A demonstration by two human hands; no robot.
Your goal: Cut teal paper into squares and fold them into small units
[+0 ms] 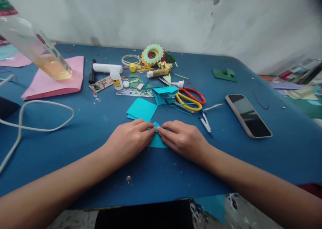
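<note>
A turquoise sheet of paper [157, 142] lies on the blue table, its far edge folded into a small point between my fingertips. My left hand [133, 135] pinches the left side of the fold, and my right hand [181, 136] pinches the right side; both hide much of the sheet. Just beyond my left hand rests a small stack of turquoise paper squares [142, 108]. Behind it are folded turquoise pieces [164, 92], a clear ruler [134, 92] and scissors [190, 99] with red and yellow handles.
At left, a bottle [54, 67] of yellowish liquid stands on pink paper [77, 74], near a white cable [45, 102]. A glue bottle [116, 79], glue stick [157, 73] and paper rings [153, 54] sit at the back. A compass [206, 121] and phone [249, 116] lie right.
</note>
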